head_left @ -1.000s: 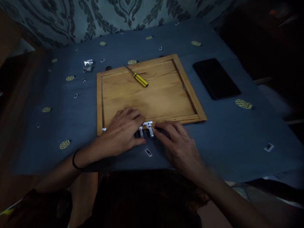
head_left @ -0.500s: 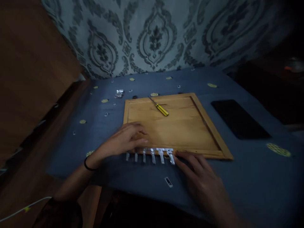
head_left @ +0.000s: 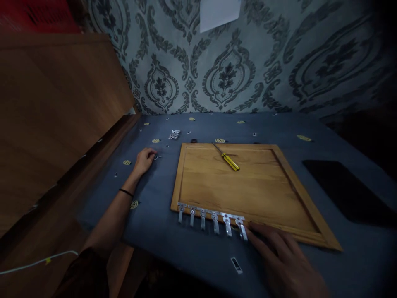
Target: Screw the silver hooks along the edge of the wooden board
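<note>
Above the cloth, left of the framed wooden board (head_left: 214, 194), my left hand (head_left: 144, 160) has its fingers curled in. Whatever those fingers may hold is hidden. Several small shiny T-shaped metal pieces (head_left: 215, 222) line the board's near edge, their strips hanging over the side. My right hand (head_left: 281, 252) rests at that edge, fingers stretched out and fingertips beside the rightmost metal piece (head_left: 242, 229). On the board lies a screwdriver with a yellow handle (head_left: 231, 161). A small heap of similar metal pieces (head_left: 174, 134) sits beyond my left hand.
A dark flat rectangular object (head_left: 347, 190) lies right of the board. The blue cloth (head_left: 149, 203) carries printed yellow ovals and small rectangles. Patterned wall covering (head_left: 228, 78) rises behind, with a wooden cabinet (head_left: 62, 95) at left. A pale cable (head_left: 40, 263) runs at lower left.
My left hand has left the row of metal pieces and moved out left and away over the cloth. My right hand stays at the board's near edge. The view has shifted.
</note>
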Demonstrator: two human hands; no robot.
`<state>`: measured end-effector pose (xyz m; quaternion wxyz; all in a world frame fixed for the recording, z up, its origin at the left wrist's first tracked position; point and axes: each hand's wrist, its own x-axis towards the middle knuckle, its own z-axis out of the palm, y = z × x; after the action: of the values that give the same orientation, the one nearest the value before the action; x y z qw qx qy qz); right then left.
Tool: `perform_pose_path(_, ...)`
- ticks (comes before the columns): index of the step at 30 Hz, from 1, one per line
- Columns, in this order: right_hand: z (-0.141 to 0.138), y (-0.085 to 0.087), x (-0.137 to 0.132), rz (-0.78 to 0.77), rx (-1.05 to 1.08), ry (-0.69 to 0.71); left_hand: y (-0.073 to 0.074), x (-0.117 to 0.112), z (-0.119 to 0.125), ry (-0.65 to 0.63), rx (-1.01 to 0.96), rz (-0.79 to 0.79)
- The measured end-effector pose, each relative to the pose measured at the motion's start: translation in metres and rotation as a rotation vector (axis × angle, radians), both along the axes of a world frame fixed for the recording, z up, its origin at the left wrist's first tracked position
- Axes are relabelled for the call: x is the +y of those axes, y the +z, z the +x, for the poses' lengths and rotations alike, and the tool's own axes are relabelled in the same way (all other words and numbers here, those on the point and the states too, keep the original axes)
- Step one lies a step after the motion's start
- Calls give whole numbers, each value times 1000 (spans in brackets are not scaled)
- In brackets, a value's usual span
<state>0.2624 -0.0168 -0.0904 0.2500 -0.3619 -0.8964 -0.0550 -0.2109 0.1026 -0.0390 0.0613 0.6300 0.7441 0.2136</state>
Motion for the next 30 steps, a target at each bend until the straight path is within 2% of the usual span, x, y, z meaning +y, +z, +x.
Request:
perform_pose_path(3,3,-3,0,-34,9,14,-7,0,0,-39,18,-23)
perform_pose_path(7,3,-2,1,-41,9,23,-8,0,1,-72,59,-33)
perform_pose_path(15,-21,28,-9,-3,-1,-48,-5,-4,0,-49,46,-14)
perform_pose_path(20,-29,37,-12,-25,21,-76,4,-4,7,-50,-10,79)
perform_pose_path(24,-31,39,-14,-42,51,-73,15,-8,30,-107,-63,115)
perform_pose_path(30,-33,40,-14,-43,48,-84,19,-8,87,-301,-178,91)
